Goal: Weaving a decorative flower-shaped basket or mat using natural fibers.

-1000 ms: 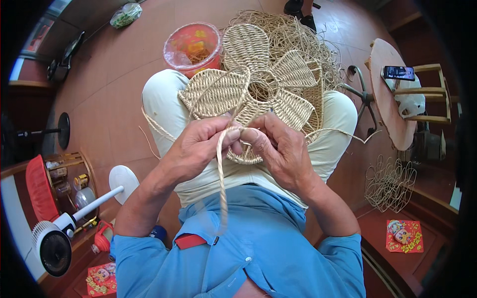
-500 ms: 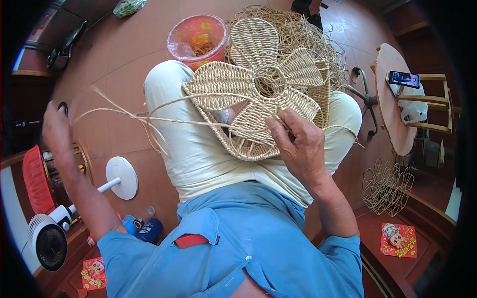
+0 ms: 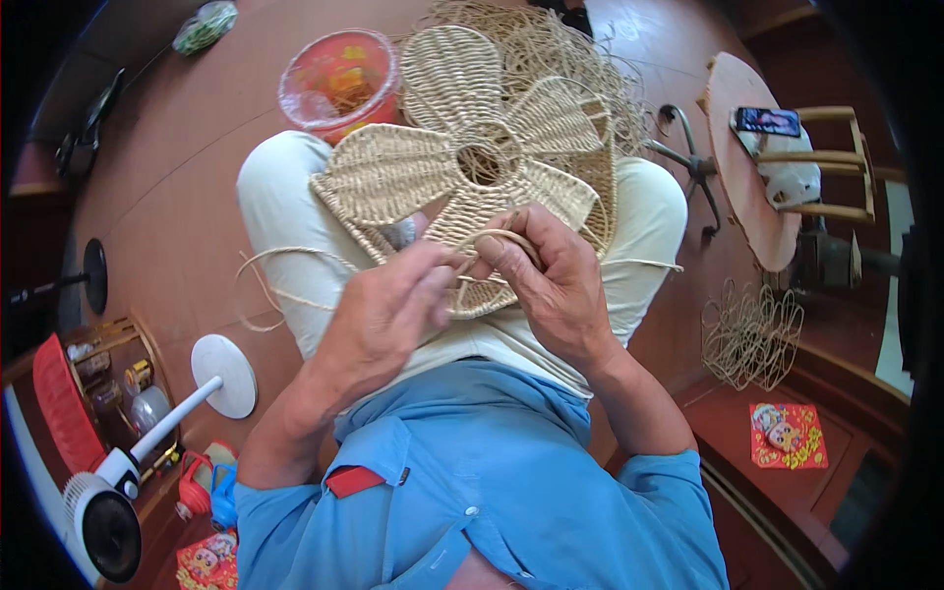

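Note:
A woven straw piece [image 3: 388, 177] with flower-like petals around an open round centre rests across my lap. My right hand [image 3: 556, 285] is closed in a pinch on a straw cord [image 3: 501, 234], which bends in a small loop by the fingertips. Beside it, my left hand [image 3: 388, 310] is also closed at the cord, its fingers slightly blurred. Both hands are over the near petal and partly hide it and the near rim. A loose length of cord curls out to the left over my knee, and another end sticks out at the right.
Beyond my knees are a red bucket [image 3: 295, 93] and a large heap of loose straw cord [image 3: 560, 49]. To the right, a phone [image 3: 767, 121] lies on a round wooden top [image 3: 733, 187], above a coil of cord [image 3: 752, 334]. A white fan [image 3: 108, 531] stands at the left.
My left hand has come in from the far left to meet my right hand at the cord. The long strand, stretched leftward before, now bends in a loop between them. The view has shifted slightly.

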{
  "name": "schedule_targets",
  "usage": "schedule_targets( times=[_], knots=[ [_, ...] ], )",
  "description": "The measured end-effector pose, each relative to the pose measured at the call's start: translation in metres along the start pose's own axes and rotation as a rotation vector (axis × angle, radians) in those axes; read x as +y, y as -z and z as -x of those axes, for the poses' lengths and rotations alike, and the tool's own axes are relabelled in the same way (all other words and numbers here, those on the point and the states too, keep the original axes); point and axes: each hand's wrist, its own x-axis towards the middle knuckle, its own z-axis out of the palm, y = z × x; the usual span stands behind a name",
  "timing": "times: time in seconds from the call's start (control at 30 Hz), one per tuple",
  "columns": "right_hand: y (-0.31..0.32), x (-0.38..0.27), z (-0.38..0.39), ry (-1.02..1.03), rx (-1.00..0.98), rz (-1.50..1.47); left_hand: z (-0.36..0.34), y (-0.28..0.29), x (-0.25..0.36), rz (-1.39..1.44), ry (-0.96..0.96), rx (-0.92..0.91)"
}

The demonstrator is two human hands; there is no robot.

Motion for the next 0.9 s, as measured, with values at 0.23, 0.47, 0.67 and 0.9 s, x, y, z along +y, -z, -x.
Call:
schedule_targets(
  times=[0.23, 0.47, 0.67, 0.9],
  knots=[
    [0.063, 0.019, 0.003, 0.03, 0.11, 0.221, 0.023, 0.081, -0.032, -0.223, 0.184, 0.221],
    [0.112, 0.022, 0.012, -0.238, -0.055, -0.167, 0.033, 0.175, -0.049, -0.275, 0.22, 0.419],
    [0.13, 0.026, 0.02, -0.415, -0.139, -0.381, 0.035, 0.21, -0.053, -0.335, 0.208, 0.483],
    [0.13, 0.029, 0.029, -0.386, -0.005, -0.512, 0.053, 0.222, -0.067, -0.298, 0.279, 0.477]
  ],
)
